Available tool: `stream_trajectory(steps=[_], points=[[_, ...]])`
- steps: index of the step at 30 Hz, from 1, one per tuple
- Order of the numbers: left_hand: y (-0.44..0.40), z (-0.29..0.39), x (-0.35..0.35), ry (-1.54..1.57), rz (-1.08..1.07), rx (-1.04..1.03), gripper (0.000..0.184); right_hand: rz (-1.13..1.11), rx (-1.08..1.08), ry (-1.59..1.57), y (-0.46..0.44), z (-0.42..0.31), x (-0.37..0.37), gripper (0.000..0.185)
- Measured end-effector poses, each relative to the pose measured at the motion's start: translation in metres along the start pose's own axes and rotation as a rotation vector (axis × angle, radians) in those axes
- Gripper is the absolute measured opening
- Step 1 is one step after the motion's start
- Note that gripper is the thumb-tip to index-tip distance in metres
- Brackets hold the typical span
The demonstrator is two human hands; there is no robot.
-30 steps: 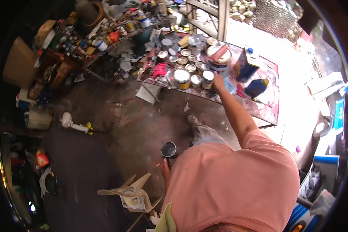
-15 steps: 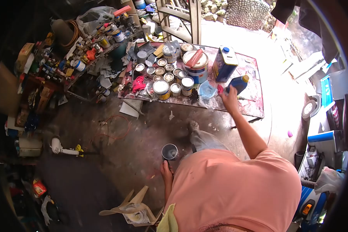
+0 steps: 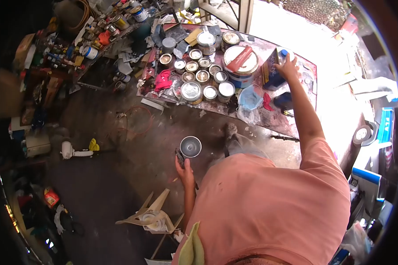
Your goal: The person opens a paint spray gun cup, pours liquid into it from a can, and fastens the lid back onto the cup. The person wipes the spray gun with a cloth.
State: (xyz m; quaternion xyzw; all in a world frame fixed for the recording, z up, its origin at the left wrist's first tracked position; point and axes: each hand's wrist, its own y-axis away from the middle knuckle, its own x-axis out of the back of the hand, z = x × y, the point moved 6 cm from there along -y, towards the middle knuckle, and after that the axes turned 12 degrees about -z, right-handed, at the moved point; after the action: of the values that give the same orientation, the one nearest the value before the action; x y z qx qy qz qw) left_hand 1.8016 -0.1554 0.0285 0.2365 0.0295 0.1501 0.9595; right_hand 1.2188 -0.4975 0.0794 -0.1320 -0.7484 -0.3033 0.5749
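One arm (image 3: 308,110) outstretched — right hand (image 3: 288,69) half-curled over blue tin (image 3: 270,74) at two o'clock, grip unclear — left hand (image 3: 185,171) clasping cup (image 3: 190,146).

left hand (image 3: 185,171) holding cup (image 3: 190,147), right hand (image 3: 288,69) at can (image 3: 271,74)

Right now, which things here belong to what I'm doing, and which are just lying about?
Likely in use:
- cup, in left hand
- blue-capped tin, at right hand

Seemingly lying about:
- pink cloth
- blue face mask
- coiled hose
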Motion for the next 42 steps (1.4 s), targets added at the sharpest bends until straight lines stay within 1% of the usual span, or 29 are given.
stream_trajectory(steps=[3,5,8,9,11,14,15,16,17,18,20,22,23,24,26,27,30,32,34,36,37,39,40,41,42], points=[[-0.016,0.0,-0.014,-0.097,0.05,-0.093,0.069,-0.02,0.041,-0.032,-0.003,-0.003,0.002,0.1],[-0.018,0.017,-0.031,-0.095,0.06,-0.137,0.071,-0.021,0.04,-0.033,0.01,-0.008,0.007,0.097],[-0.029,0.004,-0.031,-0.147,0.137,-0.145,0.065,-0.001,0.038,-0.041,0.013,-0.007,0.001,0.097],[-0.031,0.006,-0.033,-0.165,0.166,-0.126,0.064,0.052,0.028,0.002,0.012,-0.008,0.004,0.099],[-0.034,0.009,-0.039,-0.193,0.227,-0.089,0.062,0.038,0.026,-0.057,0.008,-0.009,0.01,0.095],[-0.044,0.016,-0.041,-0.124,0.195,-0.108,0.063,0.062,0.044,-0.113,0.004,-0.008,0.019,0.092],[-0.047,0.022,-0.041,-0.152,0.189,-0.115,0.063,0.09,0.066,-0.132,-0.003,-0.003,0.022,0.091],[-0.049,0.028,-0.04,-0.18,0.183,-0.121,0.064,0.118,0.089,-0.151,0.005,-0.01,0.031,0.091],[-0.051,0.035,-0.038,-0.207,0.176,-0.129,0.064,0.121,0.083,-0.065,0.013,-0.013,0.044,0.09],[-0.055,0.039,-0.035,-0.191,0.17,-0.141,0.065,0.177,0.137,-0.075,-0.004,0.0,0.041,0.089],[-0.059,0.043,-0.026,-0.163,0.158,-0.158,0.068,0.273,0.209,-0.036,-0.001,0.003,0.063,0.088],[-0.066,0.047,-0.014,-0.17,0.161,-0.182,0.07,0.207,0.156,-0.032,0.03,-0.011,0.101,0.084],[-0.067,0.048,-0.007,-0.173,0.163,-0.189,0.07,0.219,0.165,-0.005,0.051,-0.019,0.122,0.086],[-0.067,0.048,0.001,-0.165,0.156,-0.185,0.071,0.189,0.186,-0.027,0.078,-0.033,0.144,0.082],[-0.073,0.052,0.017,-0.147,0.133,-0.19,0.073,0.33,0.415,0.009,0.097,-0.029,0.163,0.079],[-0.072,0.057,0.024,-0.085,0.083,-0.156,0.075,0.348,0.463,0.031,0.127,-0.042,0.18,0.074],[-0.088,0.037,0.059,-0.226,0.033,-0.284,0.081,0.432,0.657,0.19,0.197,-0.062,0.206,0.067],[-0.087,0.046,0.074,-0.231,-0.04,-0.246,0.081,0.261,0.554,-0.019,0.263,-0.099,0.22,0.067],[-0.081,0.059,0.085,-0.241,-0.109,-0.195,0.082,0.127,0.611,-0.038,0.306,-0.127,0.211,0.068],[-0.079,0.064,0.096,-0.26,-0.174,-0.141,0.082,0.047,0.711,0.078,0.314,-0.136,0.178,0.07],[-0.082,0.061,0.101,-0.345,-0.165,-0.196,0.08,0.011,0.77,0.125,0.318,-0.141,0.156,0.071],[-0.088,0.046,0.107,-0.427,-0.188,-0.221,0.08,-0.041,0.863,0.384,0.36,-0.171,0.121,0.061],[-0.091,0.043,0.11,-0.473,-0.198,-0.238,0.08,-0.07,0.849,0.48,0.382,-0.187,0.101,0.057],[-0.091,0.047,0.111,-0.481,-0.263,-0.14,0.08,-0.1,0.839,0.575,0.404,-0.204,0.081,0.053],[-0.087,0.059,0.111,-0.488,-0.327,-0.042,0.08,-0.146,0.795,0.547,0.413,-0.21,0.06,0.054]])
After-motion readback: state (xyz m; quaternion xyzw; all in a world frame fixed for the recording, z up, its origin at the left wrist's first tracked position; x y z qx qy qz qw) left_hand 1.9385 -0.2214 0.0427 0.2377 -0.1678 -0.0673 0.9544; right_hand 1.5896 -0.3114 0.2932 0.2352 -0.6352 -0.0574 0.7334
